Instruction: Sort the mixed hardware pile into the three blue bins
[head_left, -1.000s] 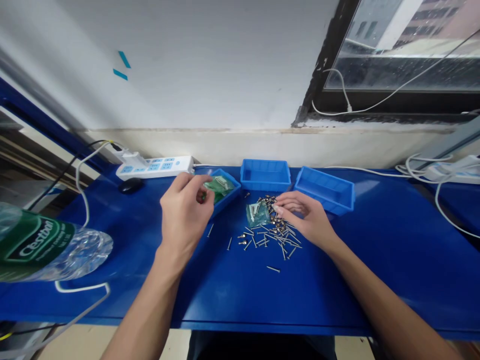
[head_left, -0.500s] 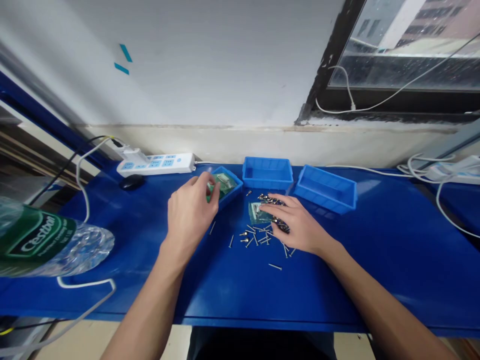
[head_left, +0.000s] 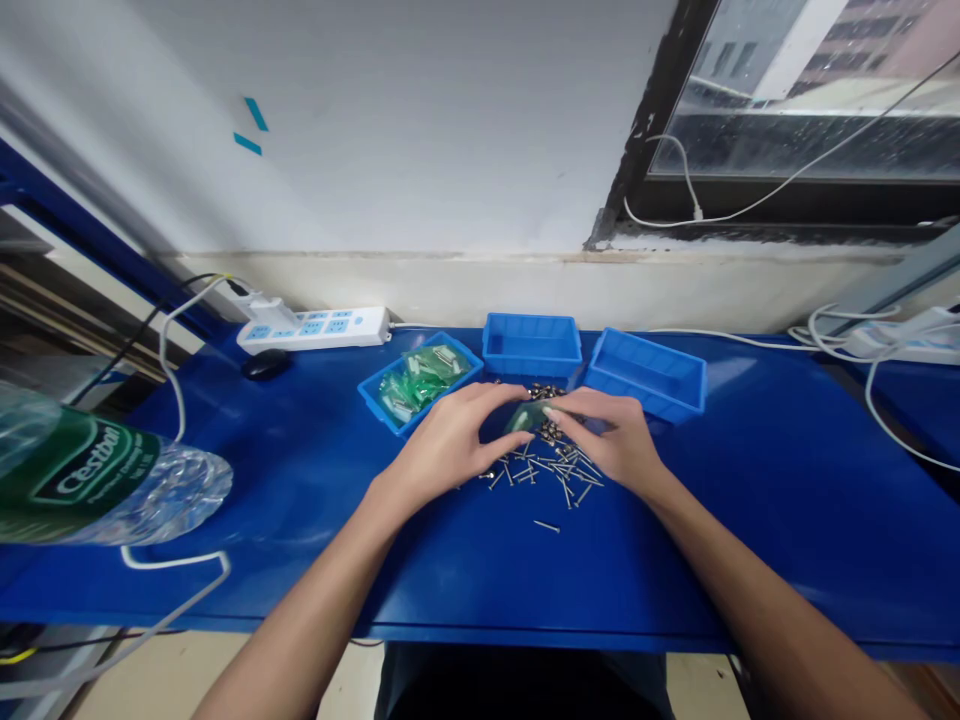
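Change in the last half second: left hand (head_left: 454,440) has left the left bin (head_left: 377,411) and come right, over to the pile. Green bag (head_left: 524,416) was lying flat at the left of the pile; now it looks tipped and raised, pinched at its right end between right hand's (head_left: 611,430) thumb and fingers.

Left hand: thumb and fingers spread, one to each side of the bag's left end. Can't tell if it touches the bag.

Meaning, my read: right hand has the bag, left is set to share or take the hold, so the bag counts as picked but not yet placed.

Left bin shows fully now that the hand is off it; more green bags (head_left: 420,378) inside. Middle bin (head_left: 529,365) and right bin (head_left: 645,378) stand at the far side, about where they were.

Loose screws (head_left: 574,465) lie near the bag on the tabletop (head_left: 450,570), small dark fittings (head_left: 547,392) just beyond it, one stray screw (head_left: 547,525) nearer.
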